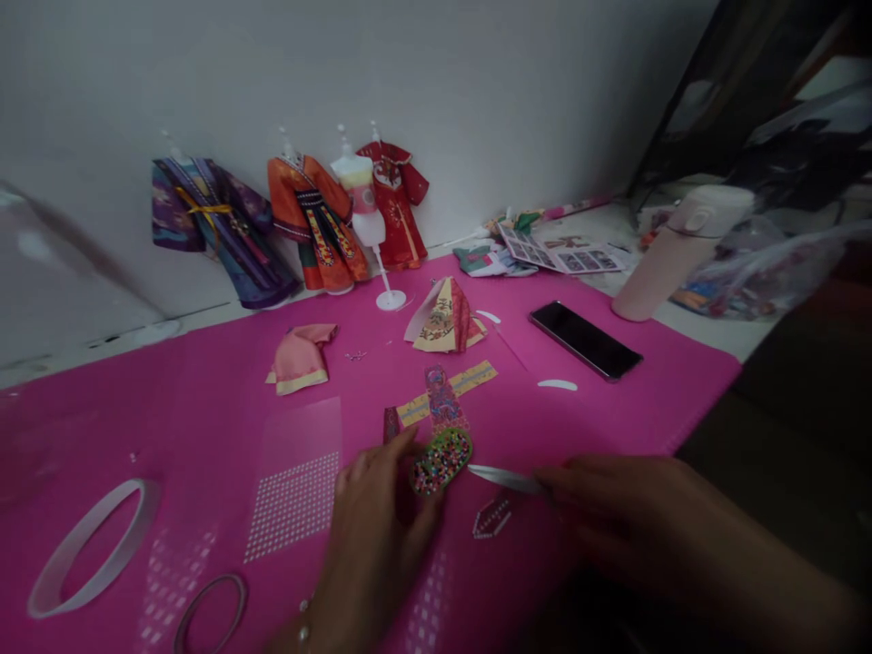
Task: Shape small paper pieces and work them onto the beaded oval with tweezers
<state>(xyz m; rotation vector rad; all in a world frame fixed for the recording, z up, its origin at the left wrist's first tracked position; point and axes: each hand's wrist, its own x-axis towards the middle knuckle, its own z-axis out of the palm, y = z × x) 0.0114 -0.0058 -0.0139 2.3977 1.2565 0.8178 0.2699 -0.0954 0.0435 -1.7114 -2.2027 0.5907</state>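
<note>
My left hand (378, 518) rests on the pink mat (170, 409), its fingers pinched on a small oval piece covered in green and multicoloured beads (441, 460). My right hand (613, 509) is closed on silver tweezers (504, 479), whose tips point left toward the beaded piece. Just beyond lie a patterned paper strip crossed by a small purple piece (446, 395). A small sticker outline (491, 518) lies between my hands.
Several paper costumes (313, 222) on doll stands line the wall, plus a bare white stand (371, 227). Folded paper garments (300, 356) (446, 316), a black phone (586, 340), a pale bottle (681, 250), a leaflet (559, 252), dotted sticker sheets (296, 500) and tape rings (92, 545) lie around.
</note>
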